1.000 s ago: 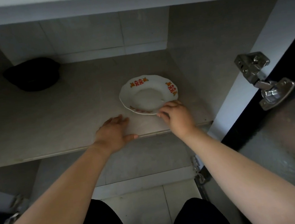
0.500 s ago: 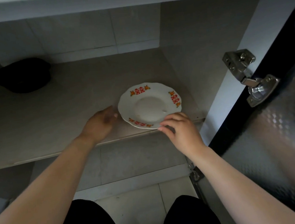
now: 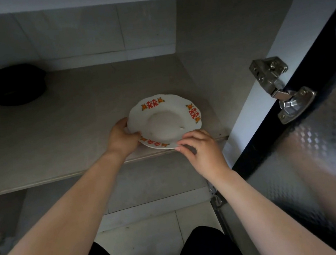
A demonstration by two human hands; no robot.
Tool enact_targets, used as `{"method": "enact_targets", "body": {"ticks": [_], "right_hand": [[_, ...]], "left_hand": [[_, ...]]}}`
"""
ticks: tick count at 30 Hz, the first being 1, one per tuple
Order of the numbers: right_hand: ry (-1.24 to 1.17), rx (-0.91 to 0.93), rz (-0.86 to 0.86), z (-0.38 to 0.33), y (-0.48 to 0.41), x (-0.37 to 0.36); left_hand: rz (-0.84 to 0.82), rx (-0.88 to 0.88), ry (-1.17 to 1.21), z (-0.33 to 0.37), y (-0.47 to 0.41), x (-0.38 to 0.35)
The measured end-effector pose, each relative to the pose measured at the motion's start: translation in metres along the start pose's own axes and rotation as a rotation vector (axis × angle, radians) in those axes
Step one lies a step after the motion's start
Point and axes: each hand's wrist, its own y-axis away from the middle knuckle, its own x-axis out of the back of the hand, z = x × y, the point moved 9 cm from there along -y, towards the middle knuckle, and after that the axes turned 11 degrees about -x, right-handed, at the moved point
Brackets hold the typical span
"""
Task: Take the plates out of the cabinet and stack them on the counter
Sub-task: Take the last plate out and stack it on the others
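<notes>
Both your left hand (image 3: pixel 121 137) and right hand (image 3: pixel 199 149) were curled around the rims of the plates (image 3: pixel 165 121) at the shelf (image 3: pixel 59 145) edge; they looked hard, smooth and easy to break.

The left hand (image 3: pixel 122 138), which had lain flat on the shelf (image 3: pixel 58 136) edge a second earlier, moved across and closed on the left rim of the plate (image 3: pixel 165 120). The plate slid toward the shelf's front edge, its near rim now overhanging, with the right hand (image 3: pixel 200 151) drawn back along with it.
</notes>
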Motion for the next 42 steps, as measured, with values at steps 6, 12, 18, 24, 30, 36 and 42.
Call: {"method": "enact_targets", "body": {"ticks": [6, 12, 18, 24, 30, 36, 42], "right_hand": [[0.013, 0.010, -0.057, -0.006, 0.006, 0.003], [-0.121, -0.122, 0.002, -0.001, 0.006, 0.018], [-0.175, -0.298, 0.055, 0.006, -0.012, 0.027], [-0.142, -0.434, 0.009, 0.014, -0.029, 0.008], [-0.117, -0.548, -0.018, 0.025, -0.029, -0.001], [-0.209, -0.576, -0.050, 0.020, -0.016, 0.002], [-0.371, -0.642, -0.008, 0.027, 0.000, -0.001]], "left_hand": [[0.008, 0.014, -0.003, 0.004, 0.011, 0.003], [-0.026, 0.016, -0.015, 0.003, 0.021, 0.012], [-0.086, 0.048, 0.017, -0.006, 0.028, 0.020], [-0.121, 0.022, 0.003, -0.010, 0.034, 0.027], [-0.109, 0.048, 0.027, -0.007, 0.034, 0.028], [-0.109, 0.147, 0.141, -0.019, 0.032, 0.028], [-0.122, 0.164, 0.150, -0.020, 0.031, 0.028]]}}
